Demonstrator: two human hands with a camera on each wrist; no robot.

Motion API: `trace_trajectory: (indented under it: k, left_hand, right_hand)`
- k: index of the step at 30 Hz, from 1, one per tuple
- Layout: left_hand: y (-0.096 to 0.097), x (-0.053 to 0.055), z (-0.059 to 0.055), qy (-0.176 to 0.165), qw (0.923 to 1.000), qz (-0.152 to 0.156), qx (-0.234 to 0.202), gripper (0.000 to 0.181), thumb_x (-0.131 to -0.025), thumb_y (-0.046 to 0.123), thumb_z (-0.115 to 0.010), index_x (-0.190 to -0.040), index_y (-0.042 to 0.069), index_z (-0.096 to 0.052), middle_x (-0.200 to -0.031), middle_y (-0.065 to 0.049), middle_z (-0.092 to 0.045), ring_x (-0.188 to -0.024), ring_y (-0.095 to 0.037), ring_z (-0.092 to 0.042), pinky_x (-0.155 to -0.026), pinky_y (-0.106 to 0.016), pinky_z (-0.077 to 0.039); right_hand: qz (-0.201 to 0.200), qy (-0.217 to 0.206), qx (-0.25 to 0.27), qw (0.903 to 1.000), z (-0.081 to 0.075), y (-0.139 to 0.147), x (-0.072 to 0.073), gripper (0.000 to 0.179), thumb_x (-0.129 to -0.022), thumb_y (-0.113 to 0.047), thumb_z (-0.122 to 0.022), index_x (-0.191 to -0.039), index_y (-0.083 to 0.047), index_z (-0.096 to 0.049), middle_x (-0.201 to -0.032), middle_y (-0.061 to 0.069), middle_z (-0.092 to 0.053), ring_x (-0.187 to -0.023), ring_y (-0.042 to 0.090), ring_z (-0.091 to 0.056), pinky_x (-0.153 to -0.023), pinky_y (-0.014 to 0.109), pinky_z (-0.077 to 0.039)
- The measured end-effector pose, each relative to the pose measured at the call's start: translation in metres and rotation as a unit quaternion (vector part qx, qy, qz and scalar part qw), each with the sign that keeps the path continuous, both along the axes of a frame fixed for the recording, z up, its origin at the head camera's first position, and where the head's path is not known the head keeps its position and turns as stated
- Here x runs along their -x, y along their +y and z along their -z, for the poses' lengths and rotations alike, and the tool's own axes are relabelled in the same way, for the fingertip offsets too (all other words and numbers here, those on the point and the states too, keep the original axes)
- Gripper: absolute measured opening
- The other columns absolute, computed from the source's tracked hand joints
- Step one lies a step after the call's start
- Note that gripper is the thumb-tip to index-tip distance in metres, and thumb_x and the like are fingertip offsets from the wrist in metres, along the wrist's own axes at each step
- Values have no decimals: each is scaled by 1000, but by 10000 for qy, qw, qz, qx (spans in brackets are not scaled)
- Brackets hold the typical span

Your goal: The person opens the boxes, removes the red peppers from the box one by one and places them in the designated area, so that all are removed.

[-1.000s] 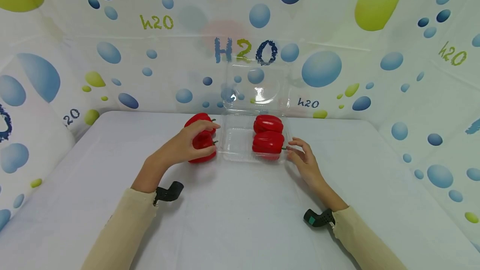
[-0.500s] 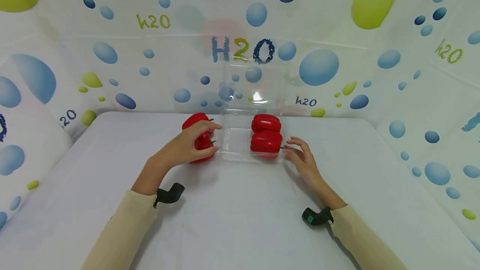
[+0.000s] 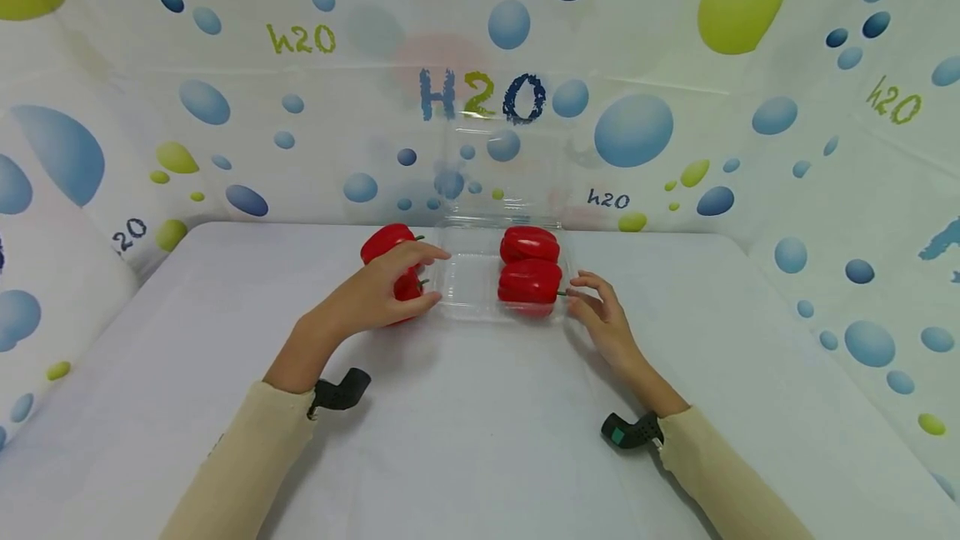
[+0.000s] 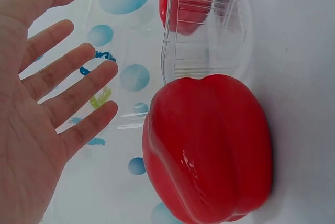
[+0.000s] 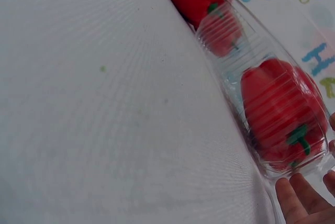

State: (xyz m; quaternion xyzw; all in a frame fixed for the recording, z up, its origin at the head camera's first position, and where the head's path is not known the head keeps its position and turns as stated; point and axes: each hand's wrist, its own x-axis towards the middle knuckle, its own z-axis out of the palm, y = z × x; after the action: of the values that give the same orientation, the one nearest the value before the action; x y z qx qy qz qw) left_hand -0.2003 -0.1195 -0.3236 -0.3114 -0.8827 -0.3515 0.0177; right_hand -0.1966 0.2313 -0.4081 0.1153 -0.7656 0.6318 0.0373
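Observation:
My left hand (image 3: 375, 288) is over two red bell peppers at the left, the far one (image 3: 386, 242) and the near one (image 3: 406, 284), partly hidden behind the hand. Its fingertips overlap the left rim of a clear plastic container (image 3: 465, 282). In the left wrist view its fingers are spread and straight, apart from the near bell pepper (image 4: 209, 150). Two more red bell peppers lie in the container's right half, a rear one (image 3: 529, 244) and a front one (image 3: 529, 282). My right hand (image 3: 611, 327) has its loosely bent fingertips right at the container's right wall.
The container's clear lid (image 3: 502, 165) stands raised behind it, against a backdrop (image 3: 337, 123) printed with blue and green drops. A white cloth covers the table (image 3: 480, 440). Each wrist carries a black camera mount, left (image 3: 341, 390) and right (image 3: 632, 432).
My left hand has shifted slightly right, off the near left pepper and over the container's left rim. My right hand stays at the container's side. The head view has drifted a little.

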Motion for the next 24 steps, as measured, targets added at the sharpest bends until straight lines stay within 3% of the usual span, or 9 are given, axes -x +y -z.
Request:
trace_trajectory:
  k: [7,15,24]
  left_hand:
    - [4,-3,0,119,9999,73,-58,59,-81,17,-77,-134,13,-53,-132,-8,-55,-121,-27,-49,-85,-49,-56]
    - [7,-8,-2,126,9999,95,12,59,-80,18,-78,-134,16,-53,-133,-5,-55,-124,-25,-49,-85,-46,-57]
    - [10,-9,-3,353,9984,424,-125,56,-82,17,-76,-134,14,-53,-131,-5,-57,-120,-25,-53,-87,-45,-56]
  right_hand:
    - [73,-26,-13,10000,-2,-1,-3,35,-99,-1,-49,-133,4,-41,-154,14,-28,-131,39,-45,-98,23,-48]
    - [92,-69,-30,9999,-2,-3,-7,35,-100,-2,-49,-134,3,-42,-154,14,-27,-131,38,-45,-95,18,-48]
    - [126,15,27,9999,-2,-7,-12,34,-100,0,-48,-133,5,-42,-153,16,-28,-130,40,-45,-96,20,-48]
